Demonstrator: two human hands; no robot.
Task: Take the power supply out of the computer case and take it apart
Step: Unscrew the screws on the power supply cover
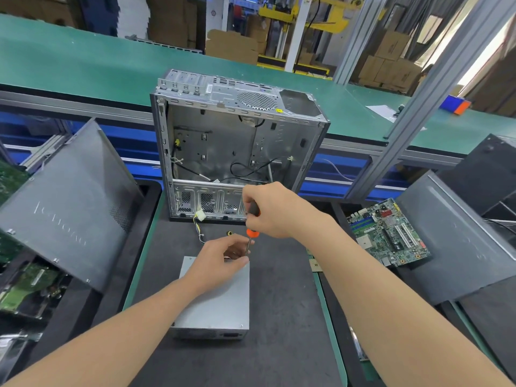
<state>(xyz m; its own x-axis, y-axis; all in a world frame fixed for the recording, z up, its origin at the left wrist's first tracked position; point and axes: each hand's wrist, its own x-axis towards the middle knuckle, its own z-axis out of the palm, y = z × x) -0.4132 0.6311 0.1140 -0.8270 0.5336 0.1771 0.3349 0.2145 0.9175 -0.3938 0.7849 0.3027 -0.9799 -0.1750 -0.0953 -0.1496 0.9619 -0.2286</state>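
Observation:
The grey metal power supply point(215, 303) lies flat on the black mat in front of me, outside the open computer case point(237, 141) that stands behind it. Its cable bundle with a white plug point(200, 215) trails toward the case. My right hand point(273, 210) grips a screwdriver point(252, 233) with a black and orange handle, held upright with its tip at the far right corner of the power supply. My left hand point(220, 261) rests on the far edge of the power supply, its fingers beside the screwdriver shaft.
A grey case side panel point(69, 205) leans at the left. A green motherboard point(391, 233) and dark panels point(460, 241) lie at the right. More circuit boards point(25, 289) sit in a bin at the lower left. A green conveyor belt point(83, 62) runs behind the case.

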